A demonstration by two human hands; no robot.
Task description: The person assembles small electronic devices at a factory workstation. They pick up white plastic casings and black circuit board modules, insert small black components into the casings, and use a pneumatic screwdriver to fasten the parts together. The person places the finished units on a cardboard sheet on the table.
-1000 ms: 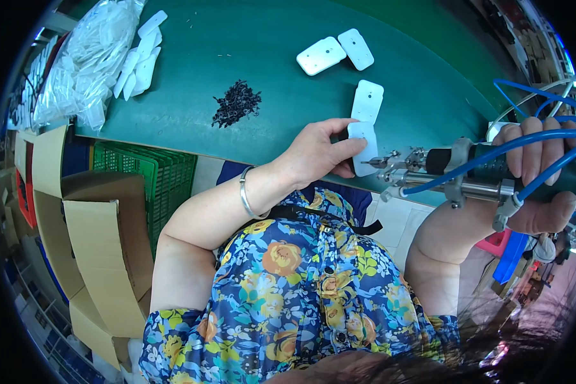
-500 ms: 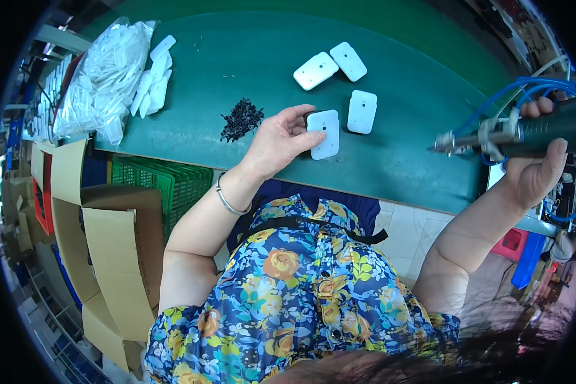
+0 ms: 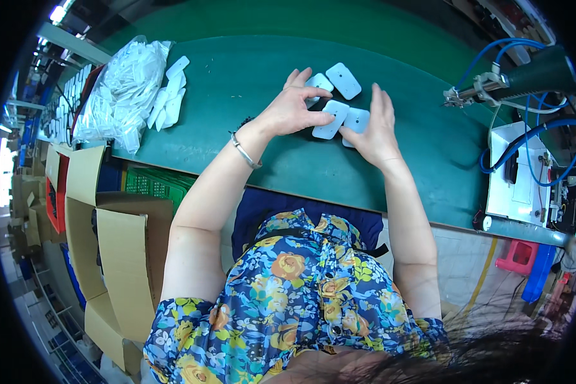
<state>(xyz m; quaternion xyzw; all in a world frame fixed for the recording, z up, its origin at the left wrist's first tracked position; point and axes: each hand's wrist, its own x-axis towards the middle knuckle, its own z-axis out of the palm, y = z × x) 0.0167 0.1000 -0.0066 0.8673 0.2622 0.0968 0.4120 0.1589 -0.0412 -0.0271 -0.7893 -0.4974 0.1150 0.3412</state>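
Several white rounded plastic plates lie together on the green table (image 3: 249,57). My left hand (image 3: 292,110) reaches over them, its fingertips pinching the upper edge of the middle plate (image 3: 329,121) and covering part of another plate (image 3: 318,81). My right hand (image 3: 376,131) lies palm down, fingers stretched out, on the edge of the plate (image 3: 357,118) beside it. A fourth plate (image 3: 344,80) lies untouched just behind. A small dark pile of screws (image 3: 246,120) shows behind my left wrist.
A pneumatic screwdriver (image 3: 493,83) with blue hoses (image 3: 525,144) hangs at the right, above a white box (image 3: 521,173). A clear bag of white parts (image 3: 118,89) lies at the table's left end. Cardboard boxes (image 3: 102,237) and a green crate (image 3: 153,185) stand below the table's left edge.
My right hand has let go of the screwdriver, which now hangs at the right, and has come down on the plates. My left hand slid its plate further up beside the others.
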